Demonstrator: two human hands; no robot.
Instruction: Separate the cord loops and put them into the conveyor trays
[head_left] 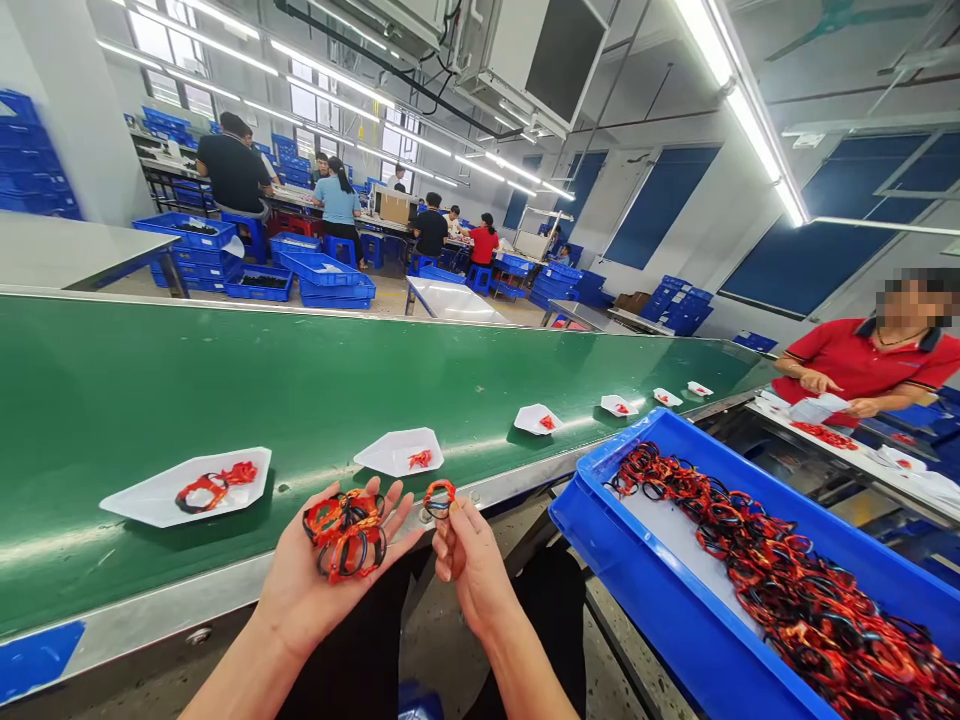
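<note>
My left hand [296, 585] is palm up with its fingers stretched out. Several red, orange and black hair ties [346, 535] lie heaped on that palm. Just to its right, my right hand [474, 560] pinches a single hair tie [439, 498] between thumb and fingertips, holding it upright. Beyond my hands, on the green conveyor belt [315, 375], a white paper tray [172, 490] carries a hair tie and a small red piece. A second tray [386, 455], closer to my fingers, bears only a small red piece.
A blue crate [622, 540] full of similar hair ties stands at my right. More white trays [529, 418] with red pieces line the belt's near side toward the right. A co-worker in a red shirt [847, 360] handles white paper there. People and stacked blue crates [330, 275] occupy the background.
</note>
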